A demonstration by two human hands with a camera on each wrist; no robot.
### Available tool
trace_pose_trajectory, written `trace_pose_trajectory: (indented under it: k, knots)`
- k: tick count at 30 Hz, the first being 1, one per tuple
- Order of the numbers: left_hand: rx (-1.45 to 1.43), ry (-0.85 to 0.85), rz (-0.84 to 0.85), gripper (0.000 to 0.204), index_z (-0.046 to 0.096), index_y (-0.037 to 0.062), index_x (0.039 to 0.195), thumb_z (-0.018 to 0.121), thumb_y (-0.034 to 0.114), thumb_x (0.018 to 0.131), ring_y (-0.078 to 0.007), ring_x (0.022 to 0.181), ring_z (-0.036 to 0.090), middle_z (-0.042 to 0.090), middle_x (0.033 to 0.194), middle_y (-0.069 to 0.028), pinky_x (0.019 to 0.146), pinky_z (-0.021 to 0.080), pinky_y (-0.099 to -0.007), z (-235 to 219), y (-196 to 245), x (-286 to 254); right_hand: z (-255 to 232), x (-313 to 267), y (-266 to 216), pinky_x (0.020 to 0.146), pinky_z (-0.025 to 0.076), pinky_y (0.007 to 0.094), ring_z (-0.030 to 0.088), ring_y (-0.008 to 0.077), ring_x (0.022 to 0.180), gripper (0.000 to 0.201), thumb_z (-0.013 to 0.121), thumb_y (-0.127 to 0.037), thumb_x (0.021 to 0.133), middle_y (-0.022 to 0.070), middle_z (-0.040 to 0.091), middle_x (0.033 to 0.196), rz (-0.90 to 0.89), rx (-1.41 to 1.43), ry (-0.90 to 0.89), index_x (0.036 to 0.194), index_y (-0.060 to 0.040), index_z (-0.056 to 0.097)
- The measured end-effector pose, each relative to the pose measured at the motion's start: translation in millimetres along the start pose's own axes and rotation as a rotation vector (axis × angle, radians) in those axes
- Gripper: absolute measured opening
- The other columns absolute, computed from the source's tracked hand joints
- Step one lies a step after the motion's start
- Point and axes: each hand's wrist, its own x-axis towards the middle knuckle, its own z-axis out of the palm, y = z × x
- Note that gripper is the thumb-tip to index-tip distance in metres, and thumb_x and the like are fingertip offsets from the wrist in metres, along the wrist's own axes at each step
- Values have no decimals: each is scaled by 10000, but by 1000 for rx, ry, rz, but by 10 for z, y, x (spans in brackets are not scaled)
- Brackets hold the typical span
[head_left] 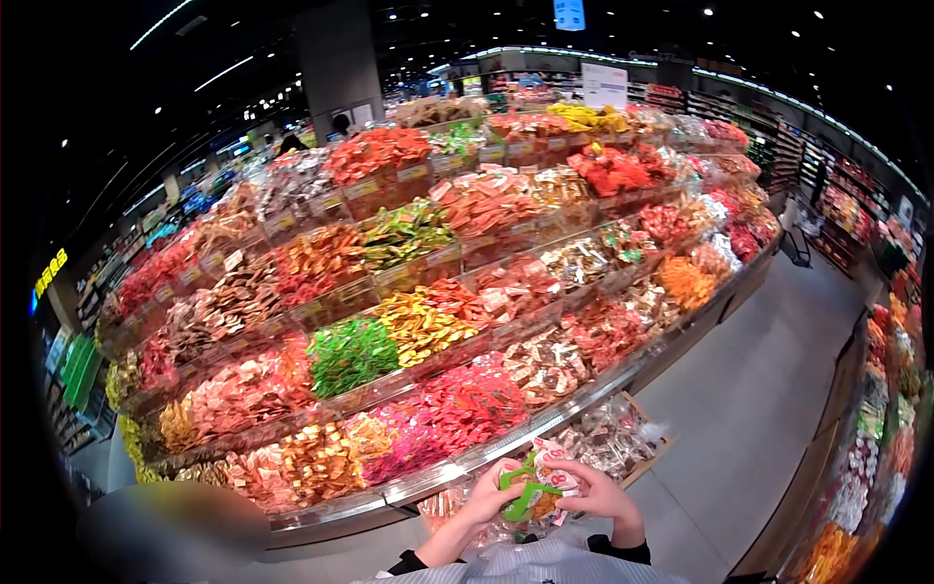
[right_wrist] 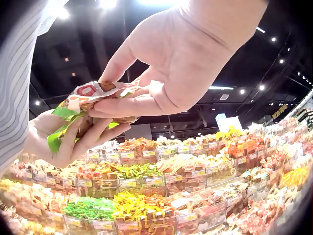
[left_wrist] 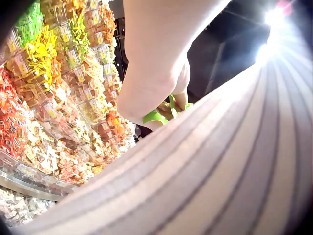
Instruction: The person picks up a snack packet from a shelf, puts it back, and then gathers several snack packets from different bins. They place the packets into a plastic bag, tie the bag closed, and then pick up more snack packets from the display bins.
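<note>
Low in the head view, both hands hold small snack packets together in front of the body. My left hand grips from the left with its fingers curled round a green-edged packet. From the other side my right hand pinches a white wrapper with red print between thumb and fingers. Through the right wrist view the white-and-red wrapper shows brown contents, and the left fingers lie beneath it. In the left wrist view a striped sleeve or garment covers much, with only a green bit showing.
A tiered candy display of clear bins full of wrapped sweets rises ahead, with a metal front rail. Below it stands a low crate of packets. Grey aisle floor runs on the right, beside another stocked shelf.
</note>
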Motion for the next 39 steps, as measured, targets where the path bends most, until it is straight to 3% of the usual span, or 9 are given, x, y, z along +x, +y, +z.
trace_pose_trajectory:
  k: [12,16,18,25,27,32,34,35,39]
  knots:
    - [-6,129,160,254,439,74,964,595,117,768,-72,808,489,495,876,2,694,404,-215,-245,250,-59,102,595,-194,896,373,277,360,150,1128,592,599,77,687,90,355,1245,12,-15,-182,1221,-4,356]
    - [47,107,194,258,438,72,962,597,136,768,-74,831,480,491,872,1,717,400,-227,-199,353,93,33,640,-312,798,392,208,420,111,1033,599,671,52,618,71,424,1174,42,-33,-58,1162,-7,428]
    - [17,31,172,274,433,66,982,591,110,763,-87,843,498,509,918,-17,725,410,-234,-114,424,172,-123,640,-205,902,358,277,376,151,1110,608,629,80,655,88,376,1219,-66,-22,-90,1201,6,373]
    - [164,-40,180,280,439,70,983,593,156,765,-81,851,455,499,890,-5,742,374,-229,148,311,436,-315,382,-222,862,394,290,436,200,1063,698,666,28,591,125,402,1189,-95,-6,-5,1209,4,341]
    - [133,-51,176,267,440,72,982,585,144,770,-75,841,457,503,882,-4,730,373,-229,191,213,477,-333,245,-288,912,339,318,363,210,1143,546,602,-81,712,118,376,1247,-71,-214,89,1208,-8,385]
    - [101,99,200,278,447,60,998,579,166,778,-67,848,454,497,903,-2,746,369,-226,324,55,545,-342,232,-513,931,318,315,269,216,1205,693,635,-50,647,94,295,1308,109,-171,157,1261,-31,314]
    - [13,154,217,287,445,51,1009,578,167,782,-69,864,455,496,920,-5,757,369,-225,402,1,619,-436,225,-577,872,373,329,393,254,1132,625,629,-78,667,144,402,1230,75,-178,194,1228,-34,358]
    - [17,156,212,287,445,51,1009,578,167,782,-69,864,455,496,920,-5,757,369,-225,454,-16,673,-655,337,-159,778,441,257,493,194,992,718,616,52,610,135,447,1138,-93,33,165,1243,-18,286]
    - [-29,243,223,304,439,51,1027,581,160,782,-77,877,462,500,924,-11,771,377,-232,783,-99,914,-1202,243,-35,692,458,215,544,173,890,718,591,63,620,149,529,1021,-92,29,148,1253,-25,262]
